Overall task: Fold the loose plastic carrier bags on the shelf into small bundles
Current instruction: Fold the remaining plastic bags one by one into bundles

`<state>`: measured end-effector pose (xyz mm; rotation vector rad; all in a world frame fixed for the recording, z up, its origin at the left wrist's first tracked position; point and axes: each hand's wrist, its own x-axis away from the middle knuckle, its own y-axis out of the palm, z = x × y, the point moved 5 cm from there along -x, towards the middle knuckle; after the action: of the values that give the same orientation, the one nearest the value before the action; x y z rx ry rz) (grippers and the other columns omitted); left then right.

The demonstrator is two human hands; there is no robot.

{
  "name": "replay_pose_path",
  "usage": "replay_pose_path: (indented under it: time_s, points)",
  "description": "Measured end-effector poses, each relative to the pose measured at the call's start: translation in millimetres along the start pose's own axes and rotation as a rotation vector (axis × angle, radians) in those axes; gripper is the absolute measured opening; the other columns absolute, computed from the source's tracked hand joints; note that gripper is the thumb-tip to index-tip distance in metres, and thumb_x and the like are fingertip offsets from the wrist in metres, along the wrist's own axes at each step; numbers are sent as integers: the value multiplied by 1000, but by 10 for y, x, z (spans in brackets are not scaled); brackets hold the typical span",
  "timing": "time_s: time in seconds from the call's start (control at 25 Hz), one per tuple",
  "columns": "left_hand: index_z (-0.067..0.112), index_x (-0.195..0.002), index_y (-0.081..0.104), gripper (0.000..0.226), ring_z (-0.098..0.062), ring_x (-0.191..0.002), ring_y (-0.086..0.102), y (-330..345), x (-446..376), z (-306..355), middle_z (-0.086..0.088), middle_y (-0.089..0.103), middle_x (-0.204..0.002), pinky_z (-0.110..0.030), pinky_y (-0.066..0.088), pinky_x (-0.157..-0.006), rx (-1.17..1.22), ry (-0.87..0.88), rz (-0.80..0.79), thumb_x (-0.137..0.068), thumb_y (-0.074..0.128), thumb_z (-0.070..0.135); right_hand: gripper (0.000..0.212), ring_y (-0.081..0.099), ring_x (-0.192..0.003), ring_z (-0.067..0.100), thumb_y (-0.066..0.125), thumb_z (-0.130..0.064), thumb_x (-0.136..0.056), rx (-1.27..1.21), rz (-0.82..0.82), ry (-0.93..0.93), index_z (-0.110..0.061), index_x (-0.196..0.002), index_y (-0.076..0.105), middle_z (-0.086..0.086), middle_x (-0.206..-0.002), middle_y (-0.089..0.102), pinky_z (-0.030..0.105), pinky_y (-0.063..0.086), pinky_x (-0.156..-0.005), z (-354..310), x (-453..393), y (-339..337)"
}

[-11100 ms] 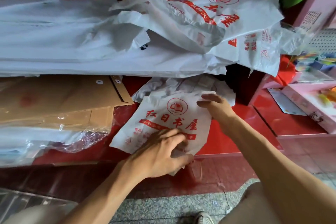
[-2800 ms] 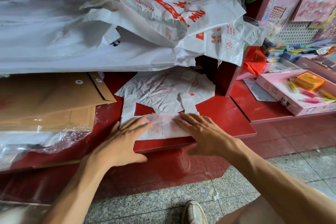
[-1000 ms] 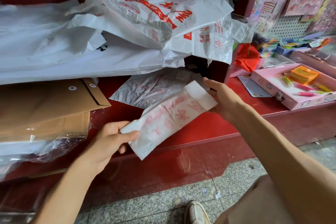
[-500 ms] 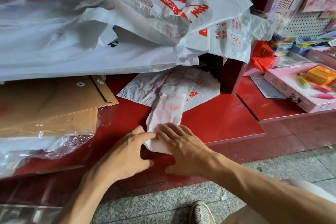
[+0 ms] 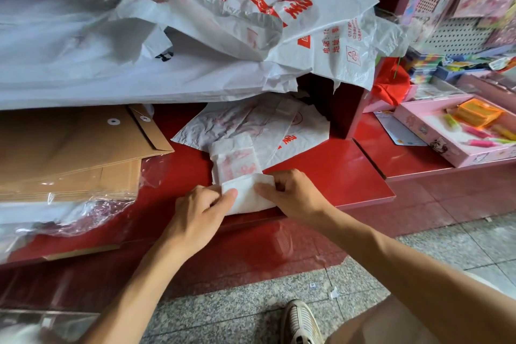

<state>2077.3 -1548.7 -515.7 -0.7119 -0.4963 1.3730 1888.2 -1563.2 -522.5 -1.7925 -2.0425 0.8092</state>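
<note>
A white carrier bag with red print, folded into a narrow strip point(image 5: 237, 163), lies on the red shelf point(image 5: 335, 176) near its front edge. Its near end is turned over into a small flap point(image 5: 247, 193). My left hand point(image 5: 199, 213) pinches the flap's left side with thumb and fingers. My right hand point(image 5: 290, 194) pinches its right side with curled fingers. Behind the strip lie more crumpled white bags point(image 5: 259, 126). A big heap of loose printed bags point(image 5: 251, 8) hangs over from the shelf above.
Brown envelopes point(image 5: 69, 153) in clear wrap sit at the left of the shelf. A pink box of stationery point(image 5: 460, 134) stands on the lower red ledge at the right. Below the shelf is a grey speckled floor with my shoe point(image 5: 301, 321).
Half a second ago both hands pressed the strip's near end flat on the shelf. Now that end is folded up over the strip and both hands pinch it.
</note>
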Motion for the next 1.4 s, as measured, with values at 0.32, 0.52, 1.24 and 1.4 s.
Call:
replay_pose_path:
  time_s: [0.32, 0.52, 1.24, 1.4]
  points:
    - [23, -122, 61, 42, -17, -104, 58, -36, 28, -71, 12, 60, -114, -38, 46, -90, -250, 234, 150, -82, 71, 15, 46, 49, -107, 19, 61, -44, -89, 611, -73, -277, -27, -130, 50, -6, -128, 51, 40, 48, -86, -258, -33, 113]
    - [29, -138, 51, 83, -7, -113, 37, 15, 31, -141, 23, 42, -131, -33, 28, -88, -511, 250, -217, -70, 52, 77, 62, 41, -116, 14, 65, -56, -80, 804, -344, -280, -29, -134, 50, -7, -135, 46, 34, 38, -96, -196, 37, 133]
    - [32, -150, 31, 99, -1, -143, 16, 144, -15, -140, 16, 27, -156, -38, 12, -116, -415, 299, -186, -65, 45, 79, 69, 39, -125, 15, 64, -45, -82, 776, -344, -351, -30, -145, 40, -10, -148, 44, 36, 36, -100, -200, 82, 177]
    - [36, -147, 35, 81, -4, -131, 43, 19, -15, -63, 13, 55, -136, -27, 32, -108, -158, 254, -43, -77, 72, 51, 33, 64, -82, 12, 61, -21, -86, 219, -221, -164, -22, -119, 61, -2, -95, 70, 31, 51, -70, -236, 7, -8]
